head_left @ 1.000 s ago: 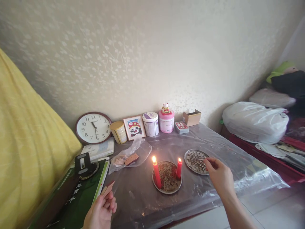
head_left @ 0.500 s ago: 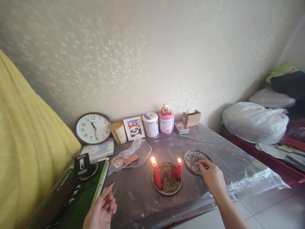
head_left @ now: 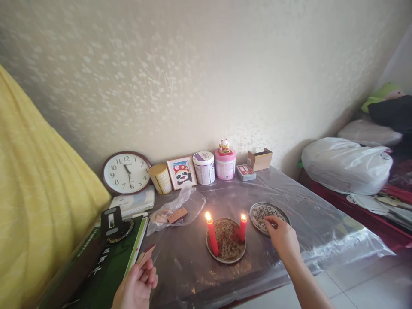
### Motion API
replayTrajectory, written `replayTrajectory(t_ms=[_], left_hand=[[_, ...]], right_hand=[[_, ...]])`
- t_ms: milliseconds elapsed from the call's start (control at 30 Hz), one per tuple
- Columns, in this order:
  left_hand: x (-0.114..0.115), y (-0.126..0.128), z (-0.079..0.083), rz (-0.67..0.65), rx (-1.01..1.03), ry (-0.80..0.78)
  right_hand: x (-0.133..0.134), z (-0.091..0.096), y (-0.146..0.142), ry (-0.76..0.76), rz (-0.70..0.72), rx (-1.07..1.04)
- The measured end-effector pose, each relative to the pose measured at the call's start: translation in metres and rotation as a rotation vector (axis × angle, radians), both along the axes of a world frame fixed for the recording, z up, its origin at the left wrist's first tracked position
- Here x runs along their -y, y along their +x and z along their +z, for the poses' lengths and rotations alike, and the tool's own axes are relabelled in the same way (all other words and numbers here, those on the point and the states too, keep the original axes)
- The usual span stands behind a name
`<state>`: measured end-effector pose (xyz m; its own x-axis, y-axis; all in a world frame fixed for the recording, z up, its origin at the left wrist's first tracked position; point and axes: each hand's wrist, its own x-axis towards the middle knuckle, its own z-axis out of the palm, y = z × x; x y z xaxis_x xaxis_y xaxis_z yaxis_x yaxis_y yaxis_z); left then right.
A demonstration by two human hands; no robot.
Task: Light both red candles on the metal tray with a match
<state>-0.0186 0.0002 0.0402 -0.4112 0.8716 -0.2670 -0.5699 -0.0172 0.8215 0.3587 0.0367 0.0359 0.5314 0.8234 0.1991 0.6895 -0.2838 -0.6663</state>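
Note:
My left hand (head_left: pixel 140 283) is closed around a small matchbox (head_left: pixel 146 256) with a brown side, at the lower left beside a green book (head_left: pixel 112 266). Over the right-hand round metal lid (head_left: pixel 283 209), my right hand (head_left: pixel 281 236) pinches thumb and forefinger together; whatever is between them is too small to make out. The fingertips cover part of that lid. Left of this hand, two lit red candles stand on another round, stained metal lid (head_left: pixel 227 259): a taller, slightly tilted candle (head_left: pixel 213 238) and a shorter candle (head_left: pixel 242 229).
A clear plastic bag (head_left: pixel 193 206) holds another brown-sided box (head_left: pixel 177 215). Along the wall stand a clock (head_left: pixel 124 182), a yellow tin (head_left: pixel 160 179), a panda picture (head_left: pixel 182 172), a white tin (head_left: pixel 204 168), a pink tin (head_left: pixel 225 165) and an open carton (head_left: pixel 260 160). Plastic sheeting covers the table (head_left: pixel 180 274).
My right hand has shifted slightly left over the lid, its fingers still pinched. The left hand and matchbox have stayed put, and both candles still burn.

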Motion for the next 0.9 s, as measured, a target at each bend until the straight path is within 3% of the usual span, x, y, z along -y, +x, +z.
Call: replayTrajectory(t_ms=[667, 900], left_hand=[[-0.002, 0.001, 0.000, 0.012, 0.011, -0.011], [-0.002, 0.005, -0.001, -0.025, -0.004, 0.011]], right_hand=[[0.000, -0.005, -0.013, -0.055, 0.040, 0.160], [0.014, 0.014, -0.021, 0.020, -0.055, 0.120]])
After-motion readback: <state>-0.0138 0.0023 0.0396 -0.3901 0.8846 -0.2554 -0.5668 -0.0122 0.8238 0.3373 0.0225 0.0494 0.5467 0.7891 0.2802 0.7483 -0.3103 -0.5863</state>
